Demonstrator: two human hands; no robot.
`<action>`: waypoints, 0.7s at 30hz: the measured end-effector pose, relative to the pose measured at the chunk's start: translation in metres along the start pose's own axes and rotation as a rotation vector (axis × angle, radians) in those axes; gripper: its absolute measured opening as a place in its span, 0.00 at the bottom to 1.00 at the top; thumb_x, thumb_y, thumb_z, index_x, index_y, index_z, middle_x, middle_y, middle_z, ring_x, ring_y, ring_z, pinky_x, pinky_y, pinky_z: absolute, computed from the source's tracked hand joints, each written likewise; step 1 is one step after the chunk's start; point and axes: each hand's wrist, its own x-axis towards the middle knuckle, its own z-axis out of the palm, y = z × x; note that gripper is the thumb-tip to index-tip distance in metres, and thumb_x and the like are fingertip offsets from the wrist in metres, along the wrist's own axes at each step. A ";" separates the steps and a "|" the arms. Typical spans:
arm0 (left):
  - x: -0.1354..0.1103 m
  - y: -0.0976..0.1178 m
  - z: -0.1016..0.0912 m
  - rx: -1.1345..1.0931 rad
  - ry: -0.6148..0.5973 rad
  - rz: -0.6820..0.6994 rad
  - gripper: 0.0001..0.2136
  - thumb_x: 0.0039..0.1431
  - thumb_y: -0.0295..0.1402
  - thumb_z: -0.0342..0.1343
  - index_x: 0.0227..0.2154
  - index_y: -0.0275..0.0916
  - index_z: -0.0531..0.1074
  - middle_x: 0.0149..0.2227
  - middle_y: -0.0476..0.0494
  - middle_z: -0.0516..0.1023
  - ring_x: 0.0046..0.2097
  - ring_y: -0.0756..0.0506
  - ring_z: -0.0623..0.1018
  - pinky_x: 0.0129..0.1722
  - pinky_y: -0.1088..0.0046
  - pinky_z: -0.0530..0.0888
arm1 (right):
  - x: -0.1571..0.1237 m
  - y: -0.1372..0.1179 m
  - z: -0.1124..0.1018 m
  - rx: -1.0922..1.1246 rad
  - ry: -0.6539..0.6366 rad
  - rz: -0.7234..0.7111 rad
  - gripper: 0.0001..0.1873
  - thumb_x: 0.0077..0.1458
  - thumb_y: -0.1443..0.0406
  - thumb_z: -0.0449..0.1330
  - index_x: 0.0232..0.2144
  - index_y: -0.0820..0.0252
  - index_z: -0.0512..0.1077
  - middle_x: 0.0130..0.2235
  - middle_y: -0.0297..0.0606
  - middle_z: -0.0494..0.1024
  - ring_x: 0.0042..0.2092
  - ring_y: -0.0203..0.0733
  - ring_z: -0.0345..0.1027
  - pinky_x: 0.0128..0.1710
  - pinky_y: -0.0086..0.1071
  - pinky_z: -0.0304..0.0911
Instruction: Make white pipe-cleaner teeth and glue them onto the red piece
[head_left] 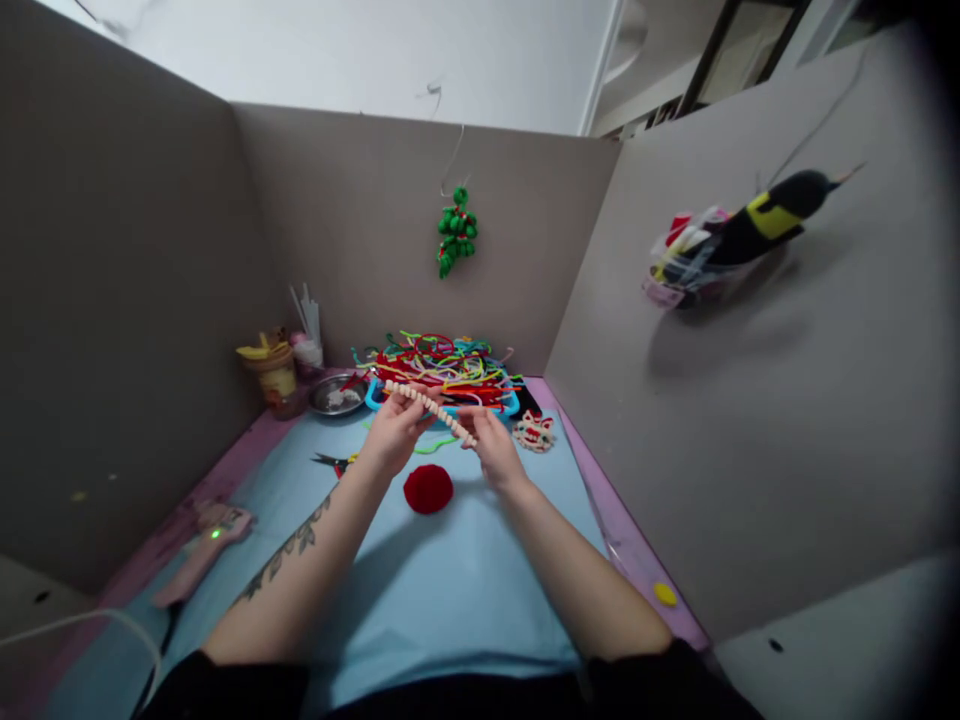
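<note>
Both hands hold a cream-coloured, bumpy strip (429, 404), which looks like a coiled or beaded pipe cleaner, raised over the table. My left hand (401, 425) pinches it near its upper left part. Closed on its lower right end is my right hand (489, 440). A round red fuzzy piece (428, 489) lies on the blue cloth below and between the hands. Behind them, a blue tray (375, 395) is heaped with pipe cleaners (442, 365) of many colours. A green pipe cleaner (439, 447) lies loose on the cloth beneath my hands.
Scissors (330, 462) lie beside my left forearm, and a pink glue gun (206, 550) is farther left. A metal bowl (337, 396) and a cup (276, 378) stand back left. A red-and-cream piece (534, 431) sits right. Grey panels (405, 230) enclose the table; a green ornament (457, 232) hangs there.
</note>
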 end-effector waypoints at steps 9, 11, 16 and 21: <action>-0.061 -0.018 -0.032 0.140 -0.023 -0.112 0.21 0.42 0.31 0.68 0.41 0.39 0.72 0.48 0.38 0.76 0.48 0.42 0.76 0.43 0.66 0.74 | -0.049 0.021 -0.004 -0.010 -0.164 0.101 0.15 0.47 0.56 0.62 0.35 0.59 0.71 0.28 0.34 0.75 0.29 0.36 0.68 0.32 0.31 0.65; -0.063 -0.012 -0.041 0.283 0.012 -0.080 0.23 0.42 0.30 0.68 0.44 0.40 0.72 0.48 0.37 0.77 0.46 0.41 0.77 0.41 0.67 0.74 | -0.047 0.027 -0.012 -0.151 -0.120 0.042 0.12 0.49 0.58 0.60 0.34 0.59 0.73 0.31 0.36 0.76 0.33 0.38 0.69 0.36 0.32 0.65; -0.068 -0.007 -0.049 0.925 -0.009 0.229 0.09 0.42 0.31 0.66 0.31 0.43 0.79 0.37 0.42 0.81 0.44 0.40 0.76 0.47 0.66 0.71 | -0.045 0.033 -0.024 -0.345 -0.179 -0.058 0.09 0.51 0.61 0.58 0.32 0.58 0.75 0.35 0.38 0.78 0.38 0.40 0.70 0.41 0.33 0.64; -0.078 -0.018 -0.058 1.150 -0.113 0.181 0.09 0.48 0.33 0.60 0.34 0.43 0.80 0.35 0.43 0.81 0.38 0.42 0.78 0.40 0.69 0.72 | -0.049 0.038 -0.021 -0.344 -0.257 -0.039 0.08 0.51 0.62 0.58 0.32 0.58 0.75 0.33 0.36 0.77 0.36 0.39 0.70 0.39 0.31 0.63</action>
